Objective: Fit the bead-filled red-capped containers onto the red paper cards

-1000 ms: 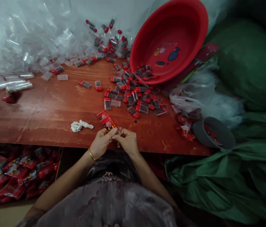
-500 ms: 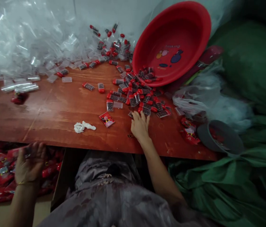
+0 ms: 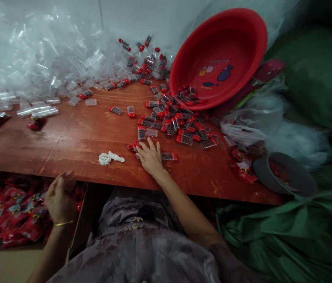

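My right hand lies palm down on the wooden table, fingers spread. Its fingertips touch a small red printed packet and partly cover it. Just right of that hand is a clear case with a red cap and dark contents. My left hand hovers over the front edge of the table, above a box of red packets. Its fingers are loosely bent and apart, slightly blurred, and nothing shows in them. Beyond my right hand lies a pile of red-capped cases.
A red basin leans tilted behind the pile. Clear plastic cases are heaped at the back left. White crumpled tissue lies near the front. A grey bowl, plastic bag and green cloth are at the right.
My right hand has moved left from the pile to the red packet; a case now lies beside it. My left hand has moved right and up, its palm turned from view.
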The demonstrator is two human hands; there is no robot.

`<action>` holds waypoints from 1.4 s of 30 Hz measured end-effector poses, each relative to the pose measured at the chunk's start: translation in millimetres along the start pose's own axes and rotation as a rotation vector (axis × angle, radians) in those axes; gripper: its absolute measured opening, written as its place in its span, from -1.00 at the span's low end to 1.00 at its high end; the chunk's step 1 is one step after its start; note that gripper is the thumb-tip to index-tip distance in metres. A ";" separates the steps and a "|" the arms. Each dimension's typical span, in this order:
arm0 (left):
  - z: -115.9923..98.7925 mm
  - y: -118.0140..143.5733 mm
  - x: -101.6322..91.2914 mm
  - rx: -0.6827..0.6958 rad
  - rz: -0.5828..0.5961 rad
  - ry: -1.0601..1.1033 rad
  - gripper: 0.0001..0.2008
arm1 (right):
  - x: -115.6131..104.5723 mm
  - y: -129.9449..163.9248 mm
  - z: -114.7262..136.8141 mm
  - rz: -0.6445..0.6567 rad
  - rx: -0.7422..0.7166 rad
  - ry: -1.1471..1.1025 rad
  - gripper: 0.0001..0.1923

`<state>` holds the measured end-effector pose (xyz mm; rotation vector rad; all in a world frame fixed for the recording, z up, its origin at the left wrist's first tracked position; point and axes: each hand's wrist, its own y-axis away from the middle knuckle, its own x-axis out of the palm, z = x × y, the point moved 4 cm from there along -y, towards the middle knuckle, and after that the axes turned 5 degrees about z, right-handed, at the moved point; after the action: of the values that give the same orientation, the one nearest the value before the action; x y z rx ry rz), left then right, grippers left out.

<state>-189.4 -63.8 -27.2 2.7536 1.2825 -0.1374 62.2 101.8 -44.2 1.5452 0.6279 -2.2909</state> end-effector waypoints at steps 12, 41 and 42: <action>-34.0 36.3 176.7 0.006 0.727 0.204 -0.70 | -43.4 48.6 27.0 -0.346 -0.005 -0.121 -0.69; -34.9 60.0 191.2 -0.721 0.762 0.482 -0.70 | -51.8 73.5 -31.3 -0.106 0.427 0.142 -0.63; -35.7 62.5 191.9 -0.757 0.785 0.486 -0.73 | -50.2 80.6 -32.5 -0.107 0.364 0.133 -0.67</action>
<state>-17.0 46.2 -12.3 2.3977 0.1115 0.9058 145.5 50.0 -23.0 1.8796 0.3424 -2.5044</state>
